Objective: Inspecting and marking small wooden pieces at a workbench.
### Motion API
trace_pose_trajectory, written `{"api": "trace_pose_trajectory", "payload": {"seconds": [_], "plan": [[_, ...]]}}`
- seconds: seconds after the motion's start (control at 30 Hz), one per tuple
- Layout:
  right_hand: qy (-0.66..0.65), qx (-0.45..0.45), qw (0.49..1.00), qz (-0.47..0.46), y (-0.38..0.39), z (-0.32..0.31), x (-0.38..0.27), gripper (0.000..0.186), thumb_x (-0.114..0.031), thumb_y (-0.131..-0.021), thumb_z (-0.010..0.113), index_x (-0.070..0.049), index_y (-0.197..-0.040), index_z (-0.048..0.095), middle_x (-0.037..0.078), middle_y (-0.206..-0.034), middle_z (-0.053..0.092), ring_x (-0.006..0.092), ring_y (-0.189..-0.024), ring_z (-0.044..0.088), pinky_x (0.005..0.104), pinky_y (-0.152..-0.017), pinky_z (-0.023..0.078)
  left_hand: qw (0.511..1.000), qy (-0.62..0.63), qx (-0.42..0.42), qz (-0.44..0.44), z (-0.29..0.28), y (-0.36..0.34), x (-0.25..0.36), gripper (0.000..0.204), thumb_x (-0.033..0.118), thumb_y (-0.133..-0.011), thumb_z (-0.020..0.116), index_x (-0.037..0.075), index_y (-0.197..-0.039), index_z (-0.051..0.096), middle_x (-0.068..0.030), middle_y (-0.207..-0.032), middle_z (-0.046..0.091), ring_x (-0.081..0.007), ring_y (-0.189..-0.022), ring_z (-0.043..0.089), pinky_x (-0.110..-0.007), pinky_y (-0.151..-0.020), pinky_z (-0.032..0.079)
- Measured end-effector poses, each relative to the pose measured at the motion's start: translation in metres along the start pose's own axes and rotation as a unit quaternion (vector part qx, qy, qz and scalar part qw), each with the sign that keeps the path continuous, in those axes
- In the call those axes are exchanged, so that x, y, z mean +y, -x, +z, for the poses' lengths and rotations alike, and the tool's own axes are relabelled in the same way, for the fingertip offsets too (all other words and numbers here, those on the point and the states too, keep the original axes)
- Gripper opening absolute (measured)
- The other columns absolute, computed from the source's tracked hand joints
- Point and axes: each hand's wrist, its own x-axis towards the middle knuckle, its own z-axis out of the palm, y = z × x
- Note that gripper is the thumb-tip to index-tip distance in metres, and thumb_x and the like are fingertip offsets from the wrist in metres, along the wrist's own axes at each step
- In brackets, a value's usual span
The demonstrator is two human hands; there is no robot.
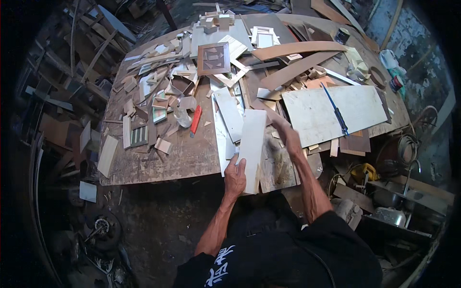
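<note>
A long pale wooden board lies lengthwise in front of me, its near end at the table's front edge. My left hand grips its left side near that end, the thumb on top and the fingers going out of sight at the edge. Just right of the board is my right hand, smeared by motion, so its fingers cannot be made out. A brown blur beyond it touches the board's far right side; whether it is fingers or wood is unclear. Another narrow pale board lies to the left.
A red utility knife rests on the table at left, beside a clear plastic cup and many wood offcuts. At right, a blue-black cutter lies on a wide pale panel. A framed panel and curved brown strips lie farther back.
</note>
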Motion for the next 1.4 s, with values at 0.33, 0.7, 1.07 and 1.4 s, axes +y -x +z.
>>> {"api": "trace_pose_trajectory", "payload": {"seconds": [0.33,0.7,1.07,1.4], "plan": [[0.179,-0.073,0.981,0.029,0.052,0.033,-0.022,0.032,-0.028,-0.084,0.061,0.004,-0.088,0.064,0.012,-0.069,0.062,0.0226,-0.066,0.06,0.0377,-0.063,0.047,0.988,-0.085,-0.014,-0.13,0.009,0.007,0.018,0.034,0.019,-0.088,0.06,-0.003,-0.114,0.052,-0.0213,-0.096,0.061,-0.037,-0.091,0.059,-0.042,-0.083,0.047],[0.421,-0.377,0.82,-0.09,0.03,0.009,-0.073,0.014,-0.014,-0.082,0.063,-0.002,-0.09,0.065,0.019,-0.074,0.062,0.0318,-0.065,0.058,0.0426,-0.063,0.046,0.972,-0.179,-0.15,0.018,-0.078,-0.032,0.056,0.032,0.027,-0.084,0.069,-0.001,-0.099,0.066,-0.0154,-0.09,0.066,-0.0283,-0.087,0.063,-0.038,-0.081,0.048],[0.48,-0.463,0.733,-0.134,0.015,0.021,-0.08,0.025,-0.006,-0.075,0.063,-0.012,-0.098,0.071,0.011,-0.081,0.068,0.0295,-0.075,0.065,0.039,-0.068,0.05,0.863,-0.063,-0.458,-0.204,-0.084,-0.018,0.033,0.031,0.027,-0.091,0.065,0.0,-0.107,0.066,0.0015,-0.086,0.062,-0.0081,-0.079,0.05,-0.028,-0.071,0.044],[0.355,-0.292,0.874,-0.156,0.005,0.019,-0.079,0.038,0.003,-0.073,0.062,-0.009,-0.108,0.069,0.007,-0.11,0.069,0.0262,-0.101,0.066,0.0362,-0.085,0.052,0.938,-0.159,-0.305,-0.049,-0.06,0.001,0.037,0.026,0.018,-0.093,0.053,-0.005,-0.102,0.059,-0.0132,-0.074,0.06,-0.0174,-0.069,0.052,-0.035,-0.066,0.046]]}}
